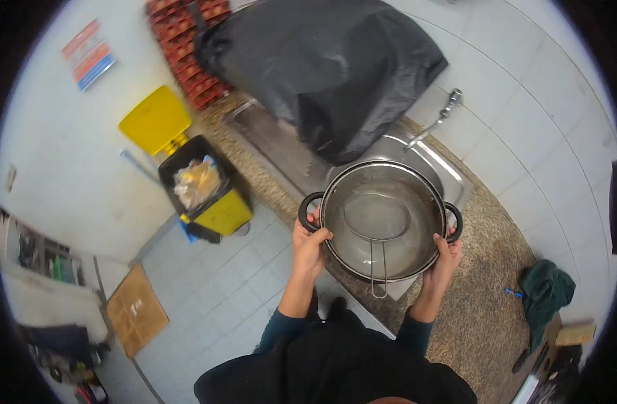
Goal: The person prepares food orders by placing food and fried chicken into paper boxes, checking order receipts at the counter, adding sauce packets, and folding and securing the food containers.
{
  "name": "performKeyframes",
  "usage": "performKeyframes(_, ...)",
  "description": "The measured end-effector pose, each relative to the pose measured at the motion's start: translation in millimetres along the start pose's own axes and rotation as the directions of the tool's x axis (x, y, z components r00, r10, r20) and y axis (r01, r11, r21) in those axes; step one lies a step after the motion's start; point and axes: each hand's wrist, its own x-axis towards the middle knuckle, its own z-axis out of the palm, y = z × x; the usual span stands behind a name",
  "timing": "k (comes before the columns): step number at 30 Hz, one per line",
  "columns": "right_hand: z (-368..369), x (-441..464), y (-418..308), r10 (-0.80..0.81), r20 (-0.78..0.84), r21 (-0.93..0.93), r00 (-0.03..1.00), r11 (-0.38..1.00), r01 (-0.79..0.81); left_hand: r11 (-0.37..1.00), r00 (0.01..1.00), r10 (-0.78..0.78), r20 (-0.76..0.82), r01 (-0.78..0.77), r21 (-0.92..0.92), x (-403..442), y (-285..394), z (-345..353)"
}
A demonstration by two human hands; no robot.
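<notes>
A wide metal pot (335,252) with two black handles is between my hands, over the front edge of the sink and the stone counter. My left hand (310,248) grips it at the left handle, thumb on the rim. At the right handle, my right hand (444,259) holds the pot in the same way. A round wire strainer (376,214) lies in the pot, its long handle sticking out over the near rim. Cloudy liquid seems to be inside. Behind the pot is the steel sink (456,185) with a faucet (445,111).
A large black plastic bag (329,60) covers the sink's far left part, beside red egg trays (180,50). A yellow-lidded bin (221,212) stands on the floor at left. A green cloth (547,289) lies on the granite counter (477,316) at right.
</notes>
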Motion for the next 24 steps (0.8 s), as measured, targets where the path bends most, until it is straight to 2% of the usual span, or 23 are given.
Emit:
performKeyframes(2,10,-3,0,0.015,0.044,0.024,0.999,1.000,-0.016,0.998,0.998,0.067,-0.022,-0.066,0.024,-11,20,2)
performKeyframes(3,24,-38,-9,-0.029,0.106,-0.005,0.994,1.000,0.030,0.992,0.993,0.112,-0.050,-0.114,-0.047,-41,37,-20)
performKeyframes(6,74,-97,11,-0.003,0.221,0.091,0.975,0.996,-0.018,0.963,0.951,0.267,-0.156,-0.268,0.012,-85,103,-60)
performKeyframes(11,147,-191,52,0.082,0.524,0.160,0.848,0.968,-0.193,0.881,0.848,0.471,-0.243,-0.468,0.070,-158,191,-155)
performKeyframes(12,165,-213,65,0.069,0.567,0.136,0.821,0.975,-0.176,0.861,0.824,0.507,-0.254,-0.501,0.092,-175,214,-176)
performKeyframes(16,253,-318,95,0.141,0.705,0.171,0.696,0.918,-0.358,0.771,0.682,0.632,-0.367,-0.602,0.210,-236,295,-247)
performKeyframes(22,361,-448,175,0.281,0.856,-0.002,0.434,0.841,-0.541,0.584,0.386,0.794,-0.469,-0.698,0.415,-309,396,-349)
performKeyframes(24,399,-497,205,0.285,0.898,-0.030,0.334,0.799,-0.601,0.552,0.294,0.798,-0.526,-0.707,0.442,-330,420,-390)
